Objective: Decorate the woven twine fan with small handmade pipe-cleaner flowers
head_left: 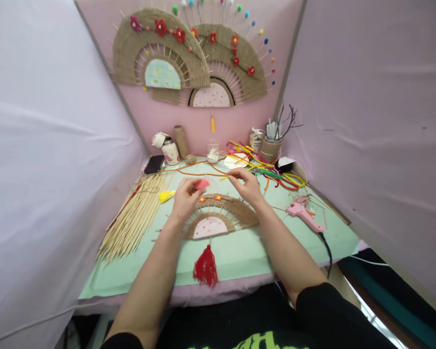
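Observation:
Above a small twine-wound fan (241, 212) on the table, my left hand (185, 198) pinches a small soft pink piece (202, 184); its exact kind is unclear. My right hand (247, 186) is level with it to the right, thumb and fingertips together. Whatever those fingertips hold is too small to make out. Two pink flowers with yellow centres (218, 198) sit on the fan's upper band. A dotted white half-circle (210, 227) fills its middle, and a red tassel (206, 266) hangs from its lower edge toward me.
Thin sticks (132, 218) lie in a bundle at left, near a yellow brush-like piece (166, 196). At right rest a pink glue gun (305, 214) and colourful pipe cleaners (294, 182). Jars and a cardboard tube (180, 141) stand behind. Two larger fans (125, 53) hang on the back wall.

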A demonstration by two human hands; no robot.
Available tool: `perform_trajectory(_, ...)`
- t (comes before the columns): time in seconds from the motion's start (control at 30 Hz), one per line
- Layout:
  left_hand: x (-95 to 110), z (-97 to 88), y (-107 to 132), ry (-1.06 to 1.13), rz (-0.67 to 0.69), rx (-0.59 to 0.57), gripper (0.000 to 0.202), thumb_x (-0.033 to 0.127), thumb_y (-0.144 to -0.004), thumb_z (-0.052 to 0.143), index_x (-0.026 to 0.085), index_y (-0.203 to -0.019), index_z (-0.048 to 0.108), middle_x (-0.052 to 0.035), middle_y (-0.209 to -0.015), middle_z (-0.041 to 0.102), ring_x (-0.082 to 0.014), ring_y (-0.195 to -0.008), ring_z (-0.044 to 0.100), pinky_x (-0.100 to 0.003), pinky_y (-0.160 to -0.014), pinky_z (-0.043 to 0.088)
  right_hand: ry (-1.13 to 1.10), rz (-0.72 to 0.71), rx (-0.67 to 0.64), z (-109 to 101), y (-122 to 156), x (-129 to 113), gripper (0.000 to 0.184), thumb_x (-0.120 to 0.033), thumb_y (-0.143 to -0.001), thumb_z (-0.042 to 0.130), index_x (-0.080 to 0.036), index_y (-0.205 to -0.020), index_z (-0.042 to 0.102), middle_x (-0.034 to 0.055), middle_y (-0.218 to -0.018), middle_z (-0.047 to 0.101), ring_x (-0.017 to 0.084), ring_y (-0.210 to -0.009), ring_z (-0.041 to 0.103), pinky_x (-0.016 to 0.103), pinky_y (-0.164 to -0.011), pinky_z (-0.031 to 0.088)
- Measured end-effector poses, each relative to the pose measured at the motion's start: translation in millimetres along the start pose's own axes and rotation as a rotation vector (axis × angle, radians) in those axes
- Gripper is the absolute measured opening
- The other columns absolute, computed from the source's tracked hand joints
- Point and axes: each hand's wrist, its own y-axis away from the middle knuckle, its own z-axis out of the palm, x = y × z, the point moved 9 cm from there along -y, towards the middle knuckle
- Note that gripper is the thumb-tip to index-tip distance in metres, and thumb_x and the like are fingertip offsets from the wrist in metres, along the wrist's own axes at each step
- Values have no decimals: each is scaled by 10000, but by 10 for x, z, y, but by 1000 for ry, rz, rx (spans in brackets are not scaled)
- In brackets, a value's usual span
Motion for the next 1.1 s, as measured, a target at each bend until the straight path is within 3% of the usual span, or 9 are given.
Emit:
perform_trajectory(0.13, -91, 153, 168, 81, 10, -5, 161, 181, -724, 642, 199, -884, 646, -28, -943, 582, -151, -887, 585, -305, -803, 522, 11, -166, -31, 211, 138, -391, 106, -280, -869, 569, -219, -912, 645, 54, -927, 646, 166, -816, 595, 343, -765, 506)
perform_trajectory(0.27, -109, 122, 177, 90, -2, 17, 100, 161, -725, 610, 202, -816, 624, -16, -915, 603, -152, -920, 576, -306, -827, 521, 65, -244, -67, 316, 247, -558, 102, -281, -873, 547, -244, -922, 628, 70, -991, 629, 199, -926, 599, 385, -829, 512)
perform_trajectory(0.47, -282, 82, 193, 56, -99, 65, 127, 194, -731, 636, 190, -846, 583, -2, -834, 620, -132, -786, 591, -283, -760, 497, 135, -234, -168, 440, 259, -467, 134, -297, -870, 566, -251, -965, 648, 96, -1089, 596, 234, -1057, 574, 438, -934, 484)
perform_trajectory(0.63, -231, 95, 200, -76, -20, 52, 95, 181, -754, 624, 190, -846, 599, -8, -825, 618, -133, -767, 572, -274, -723, 474, 107, -245, -247, 529, 265, -416, 100, -268, -850, 597, -240, -908, 674, 89, -1118, 600, 231, -1094, 560, 446, -974, 457)
perform_trajectory(0.8, -111, 107, 208, -154, 62, 18, 85, 165, -771, 602, 195, -850, 606, -11, -837, 614, -139, -788, 564, -276, -727, 480, 82, -168, -275, 564, 267, -296, 271, -192, -880, 474, -224, -1026, 700, 105, -1269, 563, 215, -1185, 530, 435, -1030, 427)
perform_trajectory(0.93, -129, 112, 208, -143, 61, 8, 70, 168, -767, 597, 195, -832, 593, -13, -844, 596, -144, -797, 564, -270, -704, 498, 22, -43, -260, 584, 261, -153, 287, -157, -867, 451, -223, -984, 705, 81, -1128, 664, 184, -1078, 608, 386, -971, 479)
perform_trajectory(1.1, -256, 115, 204, -145, -19, 20, 104, 160, -758, 585, 189, -857, 586, -20, -876, 603, -147, -806, 574, -276, -706, 508, -26, -13, -292, 610, 267, -169, 258, -113, -785, 486, -211, -836, 719, 67, -1031, 707, 182, -981, 653, 367, -916, 509)
